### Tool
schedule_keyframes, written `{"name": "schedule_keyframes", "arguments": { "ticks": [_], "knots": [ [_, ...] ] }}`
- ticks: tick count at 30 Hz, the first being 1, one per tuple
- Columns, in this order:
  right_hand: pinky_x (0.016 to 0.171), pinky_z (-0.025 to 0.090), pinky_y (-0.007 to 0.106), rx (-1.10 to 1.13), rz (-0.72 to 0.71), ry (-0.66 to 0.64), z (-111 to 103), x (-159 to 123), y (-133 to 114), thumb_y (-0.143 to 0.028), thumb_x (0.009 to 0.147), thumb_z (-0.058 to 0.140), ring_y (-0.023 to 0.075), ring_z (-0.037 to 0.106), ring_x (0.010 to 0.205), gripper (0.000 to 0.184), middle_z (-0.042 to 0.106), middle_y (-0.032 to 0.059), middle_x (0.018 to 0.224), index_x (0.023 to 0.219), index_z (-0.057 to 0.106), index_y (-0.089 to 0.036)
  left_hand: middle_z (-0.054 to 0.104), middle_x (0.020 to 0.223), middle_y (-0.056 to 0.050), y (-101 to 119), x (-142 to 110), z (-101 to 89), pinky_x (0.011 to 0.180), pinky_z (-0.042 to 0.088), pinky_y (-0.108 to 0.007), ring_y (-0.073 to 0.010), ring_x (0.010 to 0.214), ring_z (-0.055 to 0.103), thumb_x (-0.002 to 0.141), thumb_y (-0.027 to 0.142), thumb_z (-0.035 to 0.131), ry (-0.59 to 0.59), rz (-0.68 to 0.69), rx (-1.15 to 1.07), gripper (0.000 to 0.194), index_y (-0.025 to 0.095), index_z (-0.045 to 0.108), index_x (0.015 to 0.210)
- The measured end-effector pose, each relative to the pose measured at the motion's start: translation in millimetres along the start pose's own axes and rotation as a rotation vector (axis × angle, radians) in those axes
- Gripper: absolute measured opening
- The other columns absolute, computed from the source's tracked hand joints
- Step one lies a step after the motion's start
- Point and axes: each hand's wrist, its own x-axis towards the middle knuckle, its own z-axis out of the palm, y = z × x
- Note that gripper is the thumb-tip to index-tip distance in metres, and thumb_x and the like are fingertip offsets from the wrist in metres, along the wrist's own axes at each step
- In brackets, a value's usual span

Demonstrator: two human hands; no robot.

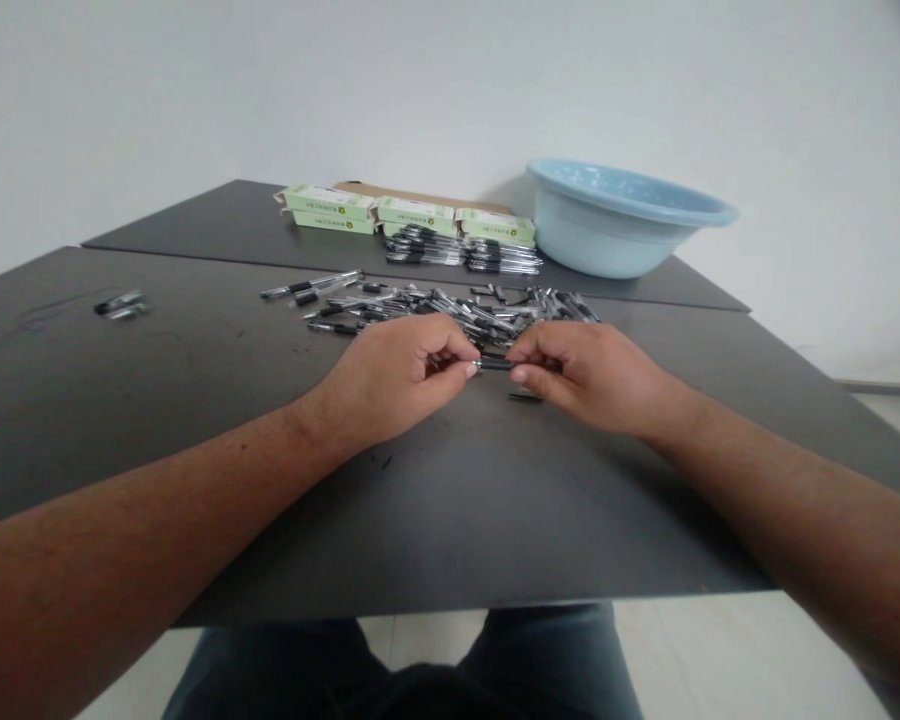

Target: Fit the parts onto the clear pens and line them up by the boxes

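Note:
Between my two hands a pen (495,365) with a black grip lies level, just above the dark table. My left hand (412,375) pinches its left end between thumb and forefinger. At the other end, my right hand (581,375) closes on the pen in the same kind of pinch; both pen ends are hidden by fingers. Right behind the hands spreads a loose heap of pen parts (450,308), clear barrels and black grips mixed together. A small dark piece (525,396) rests on the table below my right fingertips.
Stacked pens (427,247) lie in front of green and white boxes (412,215) at the back. A light blue basin (607,235) stands at the back right. A few small pen parts (122,304) lie far left on the dark table (435,540).

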Motion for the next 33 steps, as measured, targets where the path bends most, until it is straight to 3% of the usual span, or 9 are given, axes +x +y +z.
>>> {"name": "schedule_keyframes", "arguments": {
  "ticks": [3, 8, 14, 19, 22, 26, 30, 33],
  "knots": [
    [0.072, 0.046, 0.027, 0.024, -0.014, -0.055, -1, 1, 1, -0.030, 0.102, 0.057, 0.0174, 0.070, 0.078, 0.017, 0.078, 0.0021, 0.087, 0.103, 0.071, -0.021, 0.074, 0.081, 0.001, 0, 0, -0.3, 0.073, 0.050, -0.027, -0.0142, 0.073, 0.068, 0.090, 0.024, 0.064, -0.008, 0.017, -0.004, 0.011, 0.021, 0.074, 0.093],
    [0.070, 0.045, 0.026, 0.040, 0.004, -0.037, -2, 1, 1, -0.032, 0.099, 0.063, 0.0170, 0.069, 0.078, 0.016, 0.078, 0.0021, 0.091, 0.105, 0.072, -0.021, 0.074, 0.084, 0.001, 1, 1, -1.4, 0.075, 0.051, -0.028, -0.0148, 0.074, 0.068, 0.091, 0.025, 0.063, -0.033, -0.001, 0.018, 0.011, 0.023, 0.074, 0.094],
    [0.069, 0.045, 0.027, 0.154, 0.071, -0.187, -6, 2, 6, -0.033, 0.103, 0.055, 0.0159, 0.067, 0.071, 0.020, 0.077, 0.0010, 0.085, 0.106, 0.070, -0.021, 0.076, 0.089, 0.000, 3, 0, -1.5, 0.078, 0.053, -0.029, -0.0157, 0.078, 0.070, 0.091, 0.025, 0.063, -0.040, -0.032, -0.015, 0.014, 0.022, 0.072, 0.100],
    [0.066, 0.043, 0.030, -0.094, 0.163, -0.202, -16, 4, 17, -0.036, 0.095, 0.063, 0.0195, 0.065, 0.072, 0.017, 0.075, 0.0020, 0.085, 0.102, 0.070, -0.023, 0.074, 0.085, 0.000, -7, 0, 4.4, 0.077, 0.056, -0.031, -0.0182, 0.078, 0.071, 0.093, 0.023, 0.062, 0.029, -0.078, -0.146, 0.032, 0.020, 0.062, 0.124],
    [0.069, 0.043, 0.032, -0.249, 0.118, -0.323, -17, 4, 22, -0.038, 0.091, 0.067, 0.0224, 0.067, 0.080, 0.019, 0.076, 0.0050, 0.092, 0.100, 0.073, -0.022, 0.072, 0.080, 0.001, -14, 0, 7.8, 0.074, 0.055, -0.032, -0.0183, 0.074, 0.070, 0.091, 0.019, 0.061, 0.083, -0.089, -0.150, 0.036, 0.019, 0.059, 0.127],
    [0.074, 0.044, 0.033, -0.290, 0.033, -0.437, -10, 4, 23, -0.035, 0.093, 0.064, 0.0234, 0.069, 0.084, 0.022, 0.077, 0.0069, 0.098, 0.105, 0.075, -0.021, 0.072, 0.077, 0.002, -17, 1, 8.3, 0.072, 0.053, -0.032, -0.0176, 0.070, 0.070, 0.090, 0.017, 0.061, 0.093, -0.075, -0.139, 0.035, 0.019, 0.058, 0.125],
    [0.071, 0.043, 0.033, -0.285, 0.041, -0.438, -4, 4, 19, -0.033, 0.092, 0.061, 0.0237, 0.068, 0.083, 0.020, 0.076, 0.0079, 0.095, 0.098, 0.075, -0.020, 0.072, 0.076, 0.002, -15, 1, 7.5, 0.073, 0.053, -0.032, -0.0178, 0.071, 0.070, 0.090, 0.016, 0.060, 0.096, -0.069, -0.134, 0.031, 0.019, 0.060, 0.122],
    [0.065, 0.040, 0.032, -0.232, 0.106, -0.331, -5, 3, 14, -0.029, 0.087, 0.063, 0.0204, 0.064, 0.071, 0.013, 0.073, 0.0045, 0.083, 0.093, 0.071, -0.020, 0.073, 0.077, 0.002, -13, 2, 6.9, 0.075, 0.054, -0.032, -0.0178, 0.072, 0.071, 0.091, 0.017, 0.059, 0.093, -0.095, -0.122, 0.029, 0.019, 0.062, 0.119]
  ]
}}
